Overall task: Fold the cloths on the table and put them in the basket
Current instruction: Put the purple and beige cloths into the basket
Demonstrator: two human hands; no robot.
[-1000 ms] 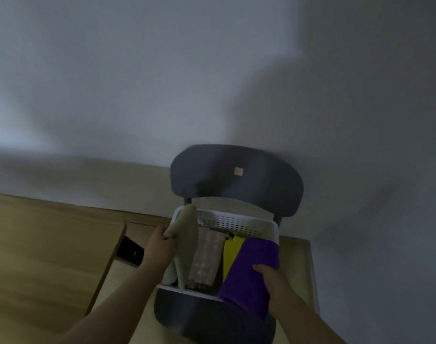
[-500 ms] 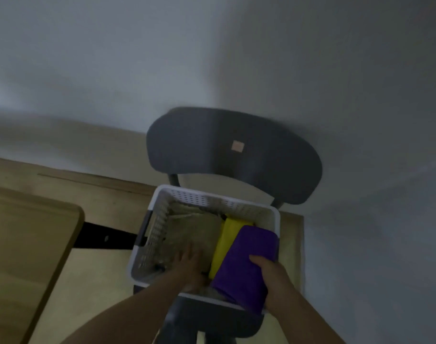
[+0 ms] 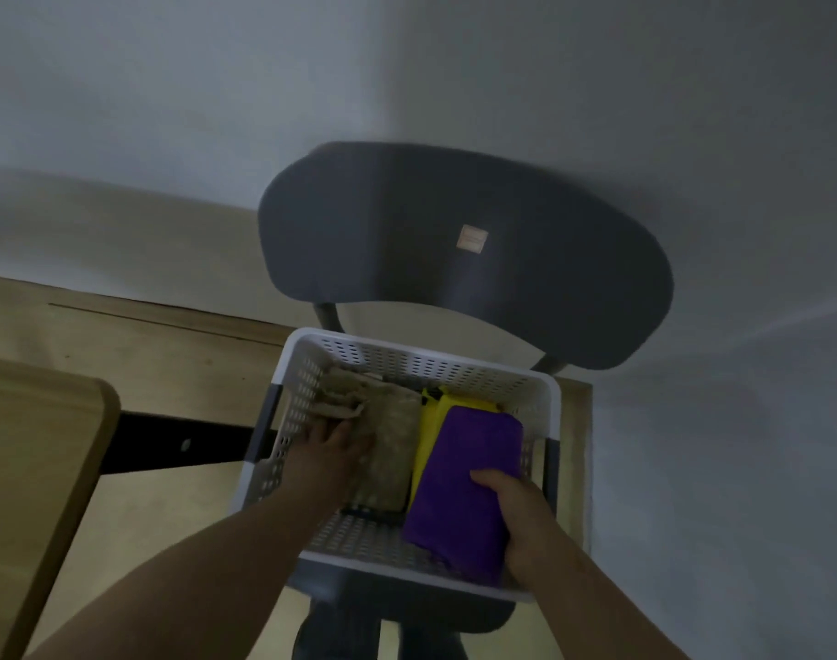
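Observation:
A white perforated basket [image 3: 430,362] stands on the seat of a dark grey chair. Inside it lie a beige cloth [image 3: 392,440] on the left, a yellow cloth [image 3: 433,421] in the middle and a folded purple cloth [image 3: 464,483] on the right. My left hand [image 3: 328,450] is down in the basket, fingers on the beige cloth near the left wall. My right hand [image 3: 518,521] grips the near end of the purple cloth, which leans over the basket's front right rim.
The chair's curved backrest [image 3: 464,259] rises right behind the basket, close to a grey wall. A wooden table corner [image 3: 40,450] juts in at the left. Wooden floor shows around the chair.
My left hand lowered the beige cloth from the basket's left rim into the basket and now rests on it. The right hand keeps holding the purple cloth. The view has tilted downward.

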